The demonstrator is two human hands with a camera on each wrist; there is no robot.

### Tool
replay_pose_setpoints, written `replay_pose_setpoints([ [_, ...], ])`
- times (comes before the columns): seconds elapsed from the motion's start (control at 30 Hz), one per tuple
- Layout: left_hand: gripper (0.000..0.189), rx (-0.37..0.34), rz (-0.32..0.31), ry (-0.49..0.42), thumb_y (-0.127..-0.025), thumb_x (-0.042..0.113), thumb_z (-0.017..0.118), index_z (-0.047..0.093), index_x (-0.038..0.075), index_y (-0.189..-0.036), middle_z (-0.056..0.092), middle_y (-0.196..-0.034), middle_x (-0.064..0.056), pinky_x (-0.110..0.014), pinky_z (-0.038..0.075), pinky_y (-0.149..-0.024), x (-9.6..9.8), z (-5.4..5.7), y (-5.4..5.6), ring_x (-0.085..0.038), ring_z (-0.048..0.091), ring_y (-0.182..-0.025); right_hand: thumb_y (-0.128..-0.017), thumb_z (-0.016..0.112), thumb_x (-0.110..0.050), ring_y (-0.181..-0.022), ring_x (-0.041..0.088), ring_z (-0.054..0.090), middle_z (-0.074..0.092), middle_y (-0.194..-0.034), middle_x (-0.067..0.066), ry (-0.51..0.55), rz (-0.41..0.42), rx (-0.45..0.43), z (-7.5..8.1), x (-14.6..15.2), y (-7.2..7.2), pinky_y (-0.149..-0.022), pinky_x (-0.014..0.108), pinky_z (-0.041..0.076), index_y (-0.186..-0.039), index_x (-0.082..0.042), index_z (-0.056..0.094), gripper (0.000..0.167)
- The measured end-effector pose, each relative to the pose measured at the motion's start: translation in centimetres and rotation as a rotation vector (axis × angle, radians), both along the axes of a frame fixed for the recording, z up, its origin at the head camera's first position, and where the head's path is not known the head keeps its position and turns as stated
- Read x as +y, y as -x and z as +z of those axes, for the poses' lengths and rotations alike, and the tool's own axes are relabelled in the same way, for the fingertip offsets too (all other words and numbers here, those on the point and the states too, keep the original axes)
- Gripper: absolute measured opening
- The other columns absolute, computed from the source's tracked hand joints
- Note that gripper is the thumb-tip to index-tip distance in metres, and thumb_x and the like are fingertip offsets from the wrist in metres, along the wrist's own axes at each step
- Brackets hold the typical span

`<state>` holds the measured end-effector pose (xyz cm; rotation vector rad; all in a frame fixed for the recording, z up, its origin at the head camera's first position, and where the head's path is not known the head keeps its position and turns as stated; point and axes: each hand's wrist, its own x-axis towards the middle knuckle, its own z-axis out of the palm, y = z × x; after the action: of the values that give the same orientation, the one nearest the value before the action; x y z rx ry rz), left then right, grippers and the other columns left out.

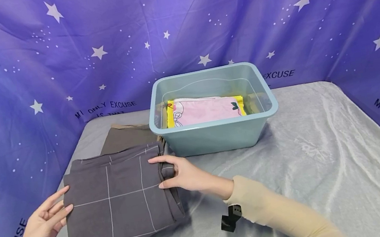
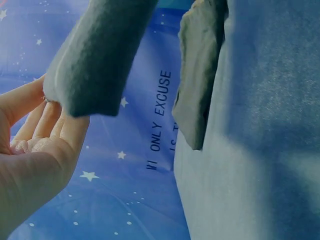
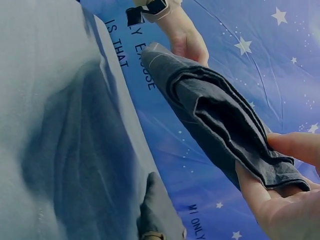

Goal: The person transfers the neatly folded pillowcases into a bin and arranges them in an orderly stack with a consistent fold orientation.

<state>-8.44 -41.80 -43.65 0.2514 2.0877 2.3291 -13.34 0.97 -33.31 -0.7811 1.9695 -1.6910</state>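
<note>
A dark grey cloth with thin white grid lines (image 1: 125, 205), folded into a thick rectangle, is held up between both hands. My left hand (image 1: 43, 224) pinches its left edge between thumb and fingers. On the opposite side, my right hand (image 1: 184, 174) grips the right edge, thumb and index finger on the front face and the other fingers behind. Stacked fold layers show at that end of the folded cloth (image 3: 220, 120) in the right wrist view, and a shadow lies on the table beneath. Behind it, partly hidden, a brown-grey folded cloth (image 1: 127, 137) lies on the table.
A blue-grey plastic bin (image 1: 212, 138) stands at the back centre, with a folded pink cloth (image 1: 207, 109) and something yellow (image 1: 170, 115) inside. Pale grey plush fabric covers the table (image 1: 314, 164). A purple star-printed curtain (image 1: 173, 20) hangs around the back and sides.
</note>
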Motion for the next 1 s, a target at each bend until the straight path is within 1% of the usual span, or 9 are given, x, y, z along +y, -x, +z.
replay_pose_setpoints([
  [0.03, 0.055, 0.007, 0.000, -0.015, -0.085, -0.014, 0.044, 0.031, 0.001, -0.136, 0.055, -0.078, 0.008, -0.023, 0.048, -0.060, 0.7, 0.7, -0.2, -0.003, 0.051, -0.072, -0.077, 0.064, 0.002, -0.035, 0.006, 0.021, 0.019, -0.043, -0.006, -0.002, 0.002, 0.010, 0.1, 0.1, 0.0, -0.039, 0.020, 0.025, -0.128, -0.012, 0.046, 0.056],
  [0.13, 0.054, 0.013, -0.014, -0.038, -0.084, -0.012, 0.047, 0.034, 0.002, -0.135, 0.056, -0.080, 0.007, -0.021, 0.048, -0.062, 3.1, 3.5, -1.1, -0.002, 0.052, -0.074, -0.077, 0.064, 0.001, -0.035, 0.006, 0.022, 0.020, -0.043, -0.006, -0.010, 0.006, 0.030, 0.5, 0.2, 0.1, -0.039, 0.020, 0.025, -0.128, -0.011, 0.046, 0.056],
  [0.17, 0.053, 0.033, -0.038, -0.067, -0.084, -0.015, 0.043, 0.035, 0.001, -0.134, 0.057, -0.081, 0.006, -0.021, 0.048, -0.063, 3.5, 3.9, -1.2, -0.003, 0.053, -0.074, -0.077, 0.064, 0.001, -0.035, 0.006, 0.022, 0.019, -0.043, -0.006, -0.013, 0.007, 0.029, 0.6, 0.3, 0.1, -0.039, 0.020, 0.025, -0.128, -0.011, 0.046, 0.056],
  [0.2, 0.052, 0.029, -0.024, -0.066, -0.084, -0.014, 0.045, 0.038, 0.002, -0.133, 0.057, -0.080, 0.006, -0.020, 0.048, -0.063, 4.3, 4.8, -1.5, -0.003, 0.053, -0.074, -0.077, 0.064, 0.001, -0.035, 0.006, 0.021, 0.020, -0.043, -0.006, -0.016, 0.008, 0.029, 0.8, 0.3, 0.1, -0.039, 0.020, 0.025, -0.128, -0.011, 0.046, 0.056],
  [0.27, 0.051, 0.045, -0.018, -0.072, -0.084, -0.016, 0.042, 0.041, 0.004, -0.131, 0.057, -0.080, 0.006, -0.019, 0.048, -0.064, 5.4, 5.8, -1.8, -0.003, 0.053, -0.074, -0.077, 0.064, 0.001, -0.035, 0.006, 0.021, 0.020, -0.042, -0.006, -0.018, 0.011, 0.023, 1.0, 0.5, 0.1, -0.039, 0.020, 0.025, -0.129, -0.012, 0.046, 0.057],
  [0.37, 0.052, 0.066, -0.020, -0.096, -0.084, -0.020, 0.037, 0.044, 0.004, -0.129, 0.057, -0.079, 0.005, -0.019, 0.048, -0.064, 6.4, 6.8, -2.1, -0.002, 0.054, -0.073, -0.077, 0.064, 0.000, -0.035, 0.007, 0.021, 0.020, -0.042, -0.006, -0.021, 0.012, 0.020, 1.4, 0.7, 0.2, -0.039, 0.020, 0.025, -0.129, -0.013, 0.046, 0.057],
  [0.4, 0.051, 0.057, 0.003, -0.092, -0.084, -0.019, 0.039, 0.046, 0.005, -0.128, 0.058, -0.078, 0.006, -0.018, 0.048, -0.063, 6.9, 7.3, -2.3, -0.002, 0.054, -0.073, -0.077, 0.064, 0.000, -0.035, 0.007, 0.021, 0.020, -0.043, -0.006, -0.025, 0.010, 0.025, 1.6, 0.7, 0.2, -0.039, 0.020, 0.025, -0.129, -0.013, 0.046, 0.057],
  [0.63, 0.051, 0.030, 0.028, -0.118, -0.084, -0.021, 0.036, 0.051, 0.008, -0.124, 0.059, -0.076, 0.007, -0.017, 0.047, -0.060, 7.9, 8.7, -2.3, -0.001, 0.055, -0.070, -0.076, 0.065, 0.000, -0.036, 0.007, 0.022, 0.019, -0.044, -0.006, -0.027, 0.007, 0.040, 2.4, 1.1, 0.4, -0.040, 0.019, 0.025, -0.129, -0.013, 0.046, 0.057],
  [1.0, 0.051, 0.077, 0.007, -0.129, -0.084, -0.021, 0.035, 0.046, 0.004, -0.126, 0.058, -0.075, 0.004, -0.017, 0.045, -0.057, 8.7, 10.3, -1.5, -0.003, 0.053, -0.068, -0.076, 0.065, 0.001, -0.037, 0.008, 0.021, 0.017, -0.045, -0.006, 0.000, -0.010, 0.058, 3.7, 1.9, 0.7, -0.041, 0.019, 0.024, -0.129, -0.012, 0.045, 0.058],
])
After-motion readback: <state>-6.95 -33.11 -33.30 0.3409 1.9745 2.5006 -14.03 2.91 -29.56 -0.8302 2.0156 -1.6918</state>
